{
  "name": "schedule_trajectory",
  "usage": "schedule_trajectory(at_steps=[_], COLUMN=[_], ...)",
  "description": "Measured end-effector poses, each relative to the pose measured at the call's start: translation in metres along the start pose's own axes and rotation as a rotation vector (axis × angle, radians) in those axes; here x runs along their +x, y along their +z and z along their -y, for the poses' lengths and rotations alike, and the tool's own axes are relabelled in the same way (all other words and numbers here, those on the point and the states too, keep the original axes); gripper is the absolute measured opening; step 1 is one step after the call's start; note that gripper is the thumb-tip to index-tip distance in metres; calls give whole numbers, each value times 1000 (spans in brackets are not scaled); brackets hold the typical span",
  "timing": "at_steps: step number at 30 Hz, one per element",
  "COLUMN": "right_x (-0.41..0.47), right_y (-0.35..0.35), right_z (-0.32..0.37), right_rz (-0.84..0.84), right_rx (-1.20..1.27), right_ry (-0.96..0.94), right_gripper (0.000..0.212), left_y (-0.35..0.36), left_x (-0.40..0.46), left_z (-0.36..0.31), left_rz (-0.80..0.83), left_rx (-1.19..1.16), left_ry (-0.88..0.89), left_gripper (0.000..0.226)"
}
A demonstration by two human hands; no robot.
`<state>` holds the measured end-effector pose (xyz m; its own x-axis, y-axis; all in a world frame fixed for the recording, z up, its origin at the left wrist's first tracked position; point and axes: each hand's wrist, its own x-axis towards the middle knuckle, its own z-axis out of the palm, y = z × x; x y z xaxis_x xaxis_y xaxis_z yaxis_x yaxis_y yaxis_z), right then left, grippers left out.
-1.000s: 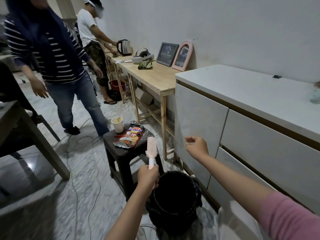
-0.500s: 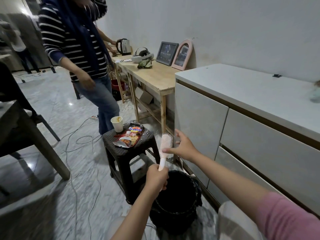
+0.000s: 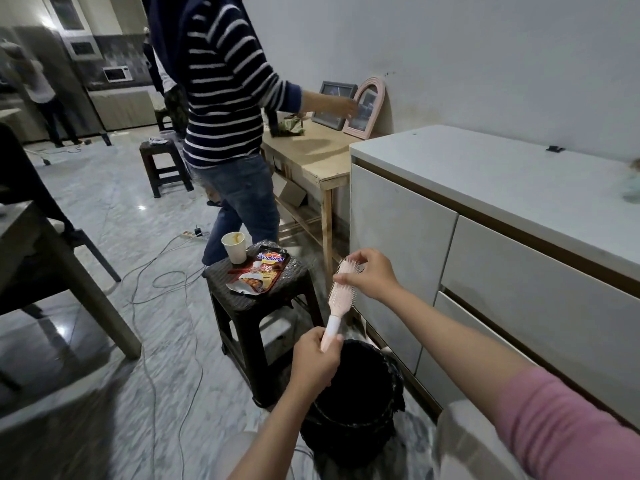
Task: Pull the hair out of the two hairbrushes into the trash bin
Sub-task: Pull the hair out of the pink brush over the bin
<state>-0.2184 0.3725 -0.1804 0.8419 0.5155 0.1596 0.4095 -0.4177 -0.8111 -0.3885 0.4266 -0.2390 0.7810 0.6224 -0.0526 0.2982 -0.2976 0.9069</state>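
Note:
A pale pink hairbrush [image 3: 341,295] with a white handle stands upright above the black trash bin [image 3: 360,393] on the floor. My left hand [image 3: 317,360] is closed around the handle's lower end. My right hand [image 3: 372,274] pinches at the bristles on the brush head, fingers closed on it; I cannot make out any hair. Only one hairbrush is in view.
A dark stool [image 3: 263,299] left of the bin carries a paper cup [image 3: 234,247] and a snack wrapper [image 3: 261,271]. A white cabinet [image 3: 485,244] stands to the right. A person in a striped top [image 3: 221,98] stands by the wooden table [image 3: 311,154]. Cables [image 3: 166,282] trail across the floor.
My right hand has come in from the side and closed on the brush head. The brush has shifted right over the bin. The person in stripes has walked over to the wooden table.

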Motion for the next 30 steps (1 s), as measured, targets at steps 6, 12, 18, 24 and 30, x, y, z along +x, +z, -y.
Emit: schedule_trajectory(at_steps=[6, 12, 18, 24, 30], right_x=[2, 4, 7, 8, 11], right_y=[1, -4, -10, -13, -16], right_z=[1, 4, 2, 5, 4], right_rz=[-52, -53, 11, 11, 16], right_rx=[38, -33, -177, -209, 15], right_ry=[-19, -105, -187, -218, -12], right_gripper=[29, 16, 12, 14, 19], left_y=[6, 8, 7, -1, -5], left_x=[-1, -1, -3, -2, -2], left_z=[2, 0, 6, 4, 4], left_rz=[-81, -98, -91, -38, 47], left_rx=[48, 30, 51, 40, -45], left_ry=[28, 40, 45, 23, -21], left_gripper=[19, 19, 21, 20, 18])
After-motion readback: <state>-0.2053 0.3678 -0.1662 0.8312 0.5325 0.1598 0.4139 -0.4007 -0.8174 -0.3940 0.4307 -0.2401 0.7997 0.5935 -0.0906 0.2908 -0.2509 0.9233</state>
